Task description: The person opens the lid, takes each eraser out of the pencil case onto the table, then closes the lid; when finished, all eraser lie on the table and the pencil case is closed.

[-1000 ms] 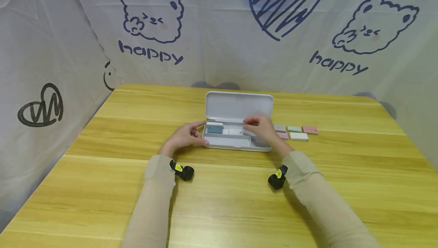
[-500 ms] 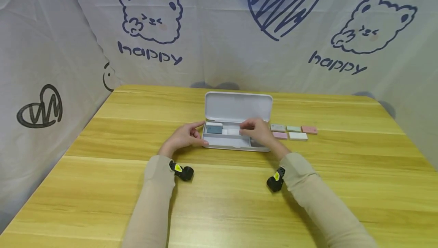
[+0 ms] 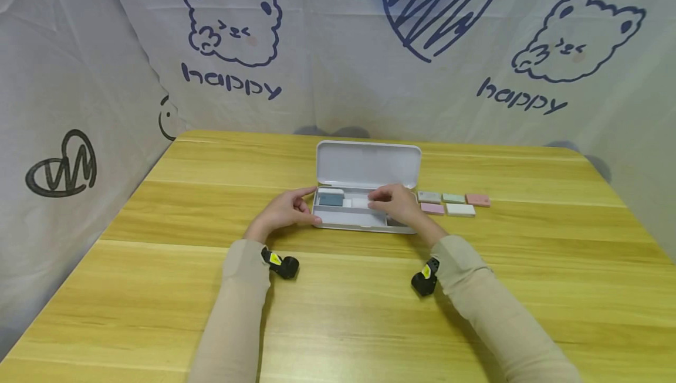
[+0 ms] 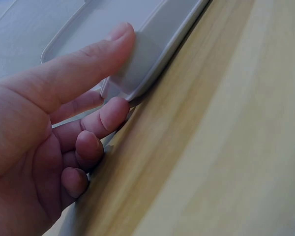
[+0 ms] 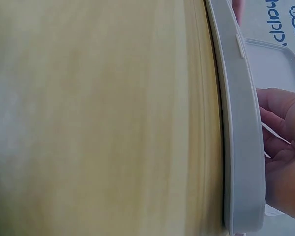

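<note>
A white pencil case [image 3: 351, 228] lies on the table with its lid [image 3: 369, 163] raised at the back. My left hand [image 3: 282, 210] holds its left end, thumb on the front corner and a finger at the back corner; the left wrist view shows the other fingers curled beside it. My right hand [image 3: 398, 204] reaches inside, thumb and fingertips pinching the right end of a white eraser [image 3: 361, 202] in the back compartment. The fingers partly cover that eraser. Left of it in the same compartment sit a small white piece [image 3: 347, 203] and a blue-grey eraser [image 3: 331, 199], with a white one behind.
Right of the case several small erasers lie in two rows: grey [image 3: 429, 197], green [image 3: 453, 198], red-pink [image 3: 477, 200], pink [image 3: 432, 209] and white [image 3: 460, 210]. A printed cloth [image 3: 338, 48] hangs behind the wooden table [image 3: 338, 312].
My right hand has shifted slightly left inside the case, uncovering more of the grey and pink erasers on the table. My left hand stays at the case's left end.
</note>
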A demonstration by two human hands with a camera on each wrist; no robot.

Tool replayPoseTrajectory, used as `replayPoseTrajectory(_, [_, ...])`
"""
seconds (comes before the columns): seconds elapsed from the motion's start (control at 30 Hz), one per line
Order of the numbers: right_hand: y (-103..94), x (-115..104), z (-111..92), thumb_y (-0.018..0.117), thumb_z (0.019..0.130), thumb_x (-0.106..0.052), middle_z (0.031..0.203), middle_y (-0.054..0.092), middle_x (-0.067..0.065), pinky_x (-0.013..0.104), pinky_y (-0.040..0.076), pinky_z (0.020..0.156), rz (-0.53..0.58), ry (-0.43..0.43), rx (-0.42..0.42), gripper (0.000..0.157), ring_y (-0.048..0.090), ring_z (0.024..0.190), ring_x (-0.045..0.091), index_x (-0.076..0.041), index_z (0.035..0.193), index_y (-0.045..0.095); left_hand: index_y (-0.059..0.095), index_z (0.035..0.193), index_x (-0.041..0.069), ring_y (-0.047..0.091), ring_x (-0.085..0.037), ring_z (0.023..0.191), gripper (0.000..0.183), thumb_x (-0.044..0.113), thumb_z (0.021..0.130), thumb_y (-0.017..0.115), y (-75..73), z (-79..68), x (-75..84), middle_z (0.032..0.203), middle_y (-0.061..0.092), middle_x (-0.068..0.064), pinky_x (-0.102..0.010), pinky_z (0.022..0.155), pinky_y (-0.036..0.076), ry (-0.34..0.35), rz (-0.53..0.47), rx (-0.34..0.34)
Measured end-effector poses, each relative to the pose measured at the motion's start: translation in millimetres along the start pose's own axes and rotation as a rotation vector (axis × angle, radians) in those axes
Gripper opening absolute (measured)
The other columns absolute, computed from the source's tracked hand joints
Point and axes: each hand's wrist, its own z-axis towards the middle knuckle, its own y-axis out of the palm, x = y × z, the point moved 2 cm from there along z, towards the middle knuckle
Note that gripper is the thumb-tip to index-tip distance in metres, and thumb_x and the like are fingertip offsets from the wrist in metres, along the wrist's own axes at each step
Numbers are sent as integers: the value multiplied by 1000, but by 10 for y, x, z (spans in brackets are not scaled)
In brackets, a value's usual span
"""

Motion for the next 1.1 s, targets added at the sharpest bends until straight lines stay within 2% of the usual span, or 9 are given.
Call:
replayPoseTrajectory(0.1, [4, -4, -3, 65, 82, -14, 95, 65, 11, 34, 44, 77, 2, -1, -4, 21, 57, 88, 23, 0, 96, 67, 32, 135, -5, 43, -11, 61, 74, 7, 74, 72, 2, 22, -36, 72, 55, -10, -25, 61, 35, 2, 2, -3])
replayPoseTrajectory(0.37, [2, -14, -2, 64, 82, -16, 97, 64, 10, 32, 43, 76, 20, 13, -25, 22, 56, 88, 21, -1, 99, 67, 34, 137, 3, 44, -12, 62, 80, 17, 71, 76, 35, 201, -361, 71, 55, -5, -26, 60, 35, 1, -2, 11])
replayPoseTrajectory(0.67, [10, -12, 24, 63, 83, -14, 99, 63, 11, 32, 44, 75, 87, 24, -32, 21, 55, 88, 21, -1, 99, 66, 35, 137, 6, 45, -13, 62, 80, 19, 70, 77, 28, 221, -383, 71, 56, -4, -26, 61, 36, 9, 23, 28])
replayPoseTrajectory(0.7, [12, -18, 25, 63, 83, -13, 98, 63, 10, 32, 44, 75, 92, 31, -31, 20, 54, 88, 21, -1, 99, 66, 35, 137, 4, 45, -12, 62, 79, 18, 71, 76, 25, 198, -336, 71, 56, -5, -26, 61, 36, 11, 22, 24])
replayPoseTrajectory(0.9, [17, -48, 31, 62, 82, -4, 98, 62, 13, 33, 44, 77, 81, 14, -23, 16, 55, 88, 23, 1, 97, 66, 35, 137, 5, 45, -13, 62, 79, 17, 71, 76, 25, 205, -341, 71, 56, -5, -26, 60, 36, -1, 22, 25])
replayPoseTrajectory(0.93, [15, -51, 32, 61, 82, -3, 98, 62, 13, 33, 44, 77, 79, 9, -22, 16, 56, 89, 23, 2, 97, 66, 35, 137, 7, 46, -13, 62, 80, 18, 70, 77, 27, 228, -385, 71, 56, -5, -26, 60, 36, -3, 22, 27])
replayPoseTrajectory(1.1, [11, -52, 33, 62, 81, -1, 96, 63, 14, 32, 45, 74, 84, 9, -7, 15, 56, 86, 23, 3, 95, 67, 35, 137, 6, 45, -13, 62, 80, 18, 70, 77, 24, 211, -372, 71, 56, -5, -26, 59, 36, 0, 9, 22])
